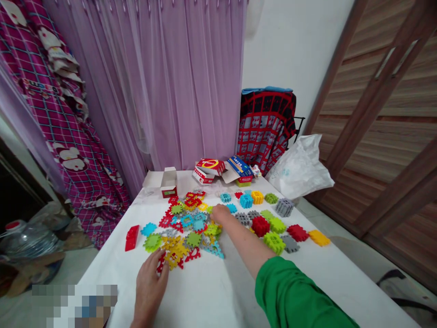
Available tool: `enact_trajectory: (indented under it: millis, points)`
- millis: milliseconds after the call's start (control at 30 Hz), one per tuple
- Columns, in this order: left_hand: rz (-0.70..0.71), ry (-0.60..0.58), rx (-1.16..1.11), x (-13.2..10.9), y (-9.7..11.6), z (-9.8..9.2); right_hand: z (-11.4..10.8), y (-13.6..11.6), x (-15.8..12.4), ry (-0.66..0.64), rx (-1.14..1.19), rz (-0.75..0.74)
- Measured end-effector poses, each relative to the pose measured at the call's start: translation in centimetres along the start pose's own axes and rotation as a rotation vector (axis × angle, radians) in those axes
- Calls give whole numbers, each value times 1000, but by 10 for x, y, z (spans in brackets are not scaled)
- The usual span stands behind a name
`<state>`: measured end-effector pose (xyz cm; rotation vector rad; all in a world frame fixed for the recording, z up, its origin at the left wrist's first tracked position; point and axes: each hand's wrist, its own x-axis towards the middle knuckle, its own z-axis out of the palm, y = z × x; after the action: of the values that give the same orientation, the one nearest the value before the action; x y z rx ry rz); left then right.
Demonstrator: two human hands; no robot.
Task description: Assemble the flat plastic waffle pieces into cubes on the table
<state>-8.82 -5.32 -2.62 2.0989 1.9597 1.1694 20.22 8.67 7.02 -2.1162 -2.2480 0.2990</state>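
Observation:
My left hand [150,275] lies at the near left edge of a mixed pile of flat plastic building pieces. Its thumb and fingers are apart, beside a red piece [160,264] and yellow gear-edged pieces [175,250]. My right hand [221,215] reaches over the far right side of the pile with its fingers curled in. The fingertips are hidden, and I cannot make out what they hold. A yellow-green piece [210,209] shows just left of it. Blue pieces [198,223] and a green square piece [193,239] lie between the hands.
Sorted stacks stand right of my right arm: red [260,226], lime [274,243], grey [284,207] and yellow [257,197]. An open carton [169,182] and a red box [210,166] sit at the table's back. A white plastic bag [300,168] rests at the right edge.

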Motion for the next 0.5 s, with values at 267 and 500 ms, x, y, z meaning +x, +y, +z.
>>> enact_trajectory:
  millis: [267, 500]
  points:
    - [1, 31, -41, -2, 3, -1, -28, 34, -16, 70, 32, 66]
    - [-6, 45, -81, -2, 7, -4, -39, 39, -43, -13, 122, -189]
